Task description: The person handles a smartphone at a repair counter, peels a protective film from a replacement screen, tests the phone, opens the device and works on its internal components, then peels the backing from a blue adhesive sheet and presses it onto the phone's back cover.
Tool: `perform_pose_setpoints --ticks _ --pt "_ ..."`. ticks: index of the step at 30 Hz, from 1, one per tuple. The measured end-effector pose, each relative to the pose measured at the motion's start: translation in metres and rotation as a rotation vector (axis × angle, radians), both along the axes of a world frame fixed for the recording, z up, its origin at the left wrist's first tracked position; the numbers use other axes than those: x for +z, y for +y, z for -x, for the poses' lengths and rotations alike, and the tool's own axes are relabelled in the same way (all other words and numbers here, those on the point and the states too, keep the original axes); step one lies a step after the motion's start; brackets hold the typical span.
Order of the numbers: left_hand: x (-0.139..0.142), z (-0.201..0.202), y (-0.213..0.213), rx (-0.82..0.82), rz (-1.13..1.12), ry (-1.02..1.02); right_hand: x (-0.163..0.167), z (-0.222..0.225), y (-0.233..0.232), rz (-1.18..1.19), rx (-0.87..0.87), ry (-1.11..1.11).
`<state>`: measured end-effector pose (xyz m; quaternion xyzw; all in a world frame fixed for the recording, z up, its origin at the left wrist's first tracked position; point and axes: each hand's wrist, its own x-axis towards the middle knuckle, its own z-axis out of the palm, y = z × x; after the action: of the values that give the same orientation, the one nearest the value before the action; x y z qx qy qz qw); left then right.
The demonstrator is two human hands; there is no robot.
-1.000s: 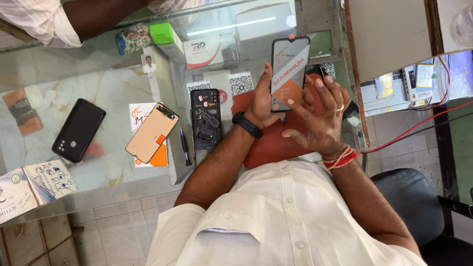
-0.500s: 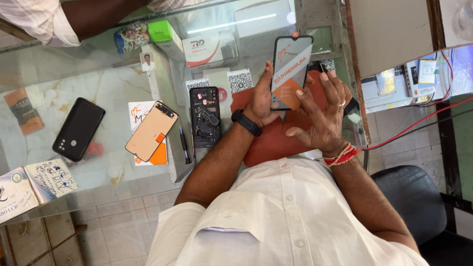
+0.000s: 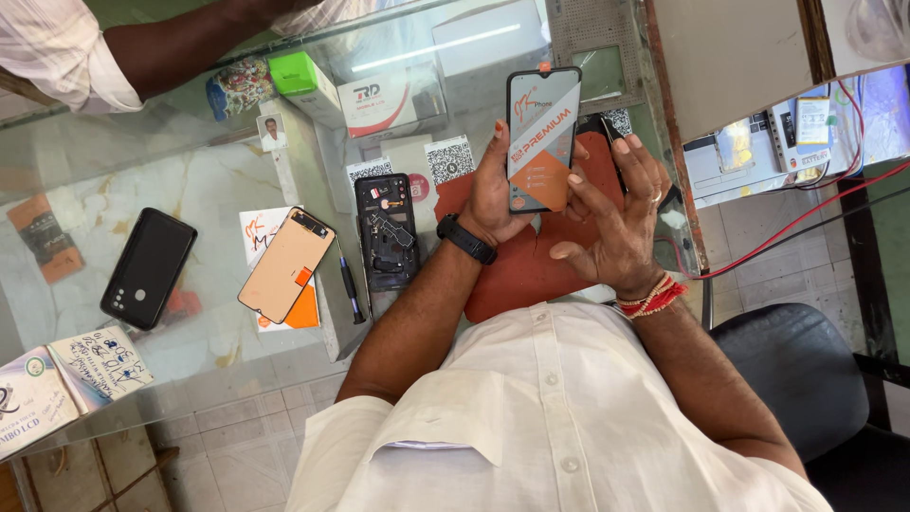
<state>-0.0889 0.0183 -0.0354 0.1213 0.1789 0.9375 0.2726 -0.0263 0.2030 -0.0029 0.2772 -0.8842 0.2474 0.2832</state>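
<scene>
My left hand (image 3: 493, 194), with a black watch on the wrist, holds a phone display panel (image 3: 542, 137) upright above the red-brown mat (image 3: 526, 280). The panel's face is covered by a printed film in grey, white and orange. My right hand (image 3: 616, 223), with a ring and red wrist threads, is beside the panel. Its fingertips rest on the panel's lower right edge.
On the glass counter (image 3: 190, 190) lie an opened phone body (image 3: 387, 232), a screwdriver (image 3: 349, 284), a copper-backed screen part (image 3: 284, 265) and a black back cover (image 3: 149, 268). Another person's arm (image 3: 142, 47) reaches in at top left. Small boxes (image 3: 379, 95) stand behind; a chair (image 3: 787, 379) is at right.
The panel has shifted slightly left in my left hand, and my right fingers have closed in on its lower right edge.
</scene>
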Motion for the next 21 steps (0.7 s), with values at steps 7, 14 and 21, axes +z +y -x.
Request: perform_pose_setpoints --ticks 7,14,21 --pt "-0.002 0.000 0.000 0.040 -0.018 -0.031 -0.006 -0.006 0.003 -0.027 0.002 0.065" --pt "0.003 0.003 -0.003 -0.040 -0.022 0.040 -0.006 -0.012 0.009 -0.067 -0.034 0.179" --pt "0.006 0.002 -0.003 -0.033 0.004 0.006 -0.003 -0.011 0.002 -0.143 0.003 0.177"
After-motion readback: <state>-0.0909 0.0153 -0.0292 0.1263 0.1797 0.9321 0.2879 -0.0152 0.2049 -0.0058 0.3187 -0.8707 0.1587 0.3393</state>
